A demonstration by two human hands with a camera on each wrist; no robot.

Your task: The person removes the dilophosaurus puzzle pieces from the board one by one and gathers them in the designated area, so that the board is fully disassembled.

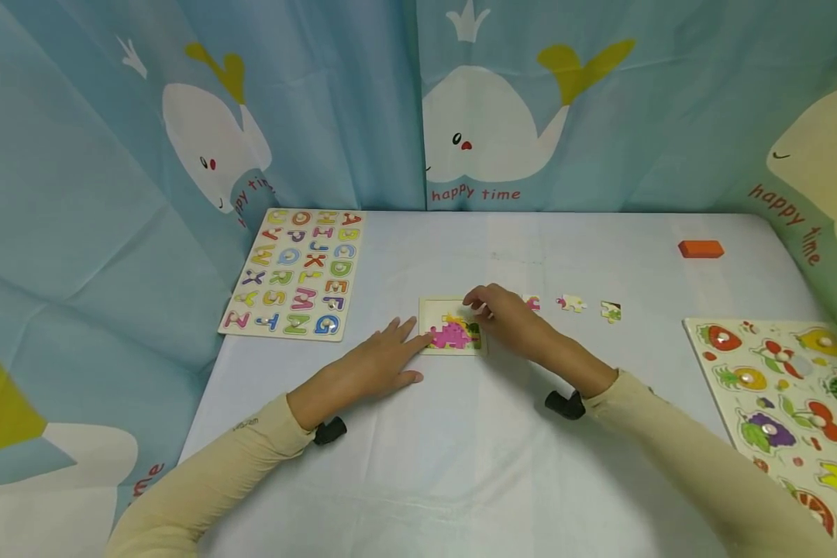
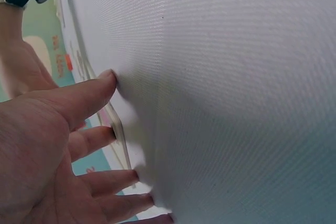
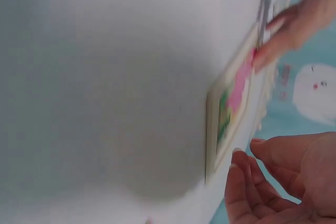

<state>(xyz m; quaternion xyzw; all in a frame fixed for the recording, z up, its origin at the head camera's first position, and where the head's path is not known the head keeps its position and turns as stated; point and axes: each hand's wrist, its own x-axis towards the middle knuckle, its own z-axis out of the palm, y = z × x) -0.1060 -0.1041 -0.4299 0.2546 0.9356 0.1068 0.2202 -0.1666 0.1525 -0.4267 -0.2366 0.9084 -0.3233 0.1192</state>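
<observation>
A small framed jigsaw board (image 1: 453, 353) lies mid-table, with pink, yellow and green pieces joined in its lower part. My left hand (image 1: 378, 363) rests beside it on the left, fingers spread. Its index fingertip touches the board's left edge and the pink part. Over the board's upper right corner hovers my right hand (image 1: 511, 319), fingers loosely bent. In the right wrist view, thumb and fingertips of the right hand (image 3: 283, 177) stand slightly apart, and no piece shows between them. Loose puzzle pieces lie to the right: a pink one (image 1: 532, 303), a pale one (image 1: 572, 303) and a green one (image 1: 610, 311).
An alphabet board (image 1: 296, 271) lies at the back left. On the right edge sits a fruit peg board (image 1: 774, 395). An orange-red block (image 1: 700, 249) is at the back right. A whale-print curtain (image 1: 390, 101) borders the white table.
</observation>
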